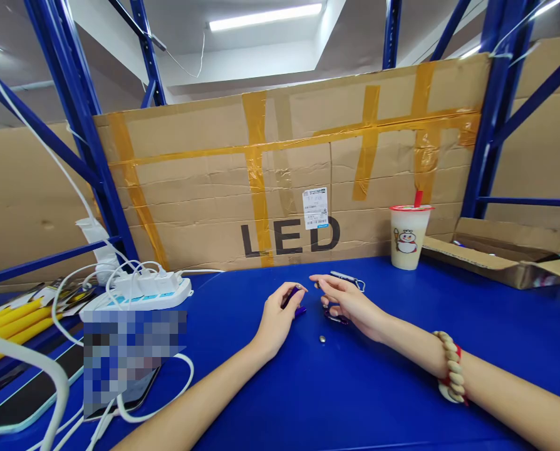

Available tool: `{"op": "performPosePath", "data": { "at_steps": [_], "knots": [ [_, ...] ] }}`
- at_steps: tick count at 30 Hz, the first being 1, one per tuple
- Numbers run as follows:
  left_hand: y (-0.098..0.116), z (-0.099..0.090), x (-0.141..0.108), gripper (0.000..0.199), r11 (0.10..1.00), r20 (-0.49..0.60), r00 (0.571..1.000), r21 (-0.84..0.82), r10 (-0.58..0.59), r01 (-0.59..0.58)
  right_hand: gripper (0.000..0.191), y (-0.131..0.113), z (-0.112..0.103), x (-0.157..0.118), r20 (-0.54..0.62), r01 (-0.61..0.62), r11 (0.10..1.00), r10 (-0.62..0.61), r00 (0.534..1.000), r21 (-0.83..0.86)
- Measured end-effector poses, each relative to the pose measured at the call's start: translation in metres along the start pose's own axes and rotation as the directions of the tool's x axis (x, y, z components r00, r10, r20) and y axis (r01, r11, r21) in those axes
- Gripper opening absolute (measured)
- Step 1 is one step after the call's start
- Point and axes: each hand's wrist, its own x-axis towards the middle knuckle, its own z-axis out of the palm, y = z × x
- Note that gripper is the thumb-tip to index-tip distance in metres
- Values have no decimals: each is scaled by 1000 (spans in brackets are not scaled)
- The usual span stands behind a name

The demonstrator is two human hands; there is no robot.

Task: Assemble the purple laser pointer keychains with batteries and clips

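My left hand (280, 316) is closed around a dark purple object (290, 295), slim and partly hidden by the fingers; its kind I cannot make out. Another purple piece (300, 311) shows just beneath those fingers. Across a small gap, my right hand (348, 302) has its thumb and forefinger bent around a tiny dark, shiny piece (316, 285). Below that hand lies a dark purple and metal item (335, 317), partly covered. A silver, stick-like item with a wire loop (348, 277) rests behind it. A small round metal piece (322, 339) sits on the blue tabletop (355, 388).
A lidded drink cup (408, 241) with a red straw stands at back right, beside an open cardboard box (491, 257). On the left are a white power strip (143, 291), cables, phones (31, 398) and yellow tubes (17, 322). A cardboard panel (205, 200) closes the back.
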Motion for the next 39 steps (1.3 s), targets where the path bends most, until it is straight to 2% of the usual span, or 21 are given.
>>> {"op": "performPosePath", "data": {
  "at_steps": [9, 14, 17, 22, 26, 31, 35, 39],
  "knots": [
    [-4, 0, 2, 25, 1000, -53, 999, -5, -9, 9, 22, -3, 0, -2, -40, -53, 997, 55, 998, 52],
    [-5, -1, 2, 24, 999, -76, 997, 40, 25, -23, 23, -3, -2, 1, -99, -87, 994, 93, 991, 66],
    [-3, -1, 1, 23, 993, -63, 995, 92, 74, -68, 24, -5, -2, 2, -104, -67, 996, 73, 992, 59],
    [0, -2, -1, 23, 984, -7, 995, 147, 99, -96, 20, -5, -4, 4, -77, -24, 991, 34, 996, 129],
    [3, 0, -3, 22, 982, 47, 993, 146, 113, -118, 17, -4, -5, 6, -73, -63, 984, 76, 994, 165],
    [6, 2, -5, 16, 971, 66, 982, 152, 178, -186, 22, -3, -1, 2, 21, -77, 984, 75, 997, 159],
    [4, 3, -6, 18, 979, 61, 989, 144, 134, -141, 26, -4, 3, -2, 62, -119, 979, 110, 992, 166],
    [1, 4, -4, 25, 994, -6, 998, 94, 57, -56, 31, -7, 6, -5, 87, -136, 983, 126, 988, 124]
  ]
}}
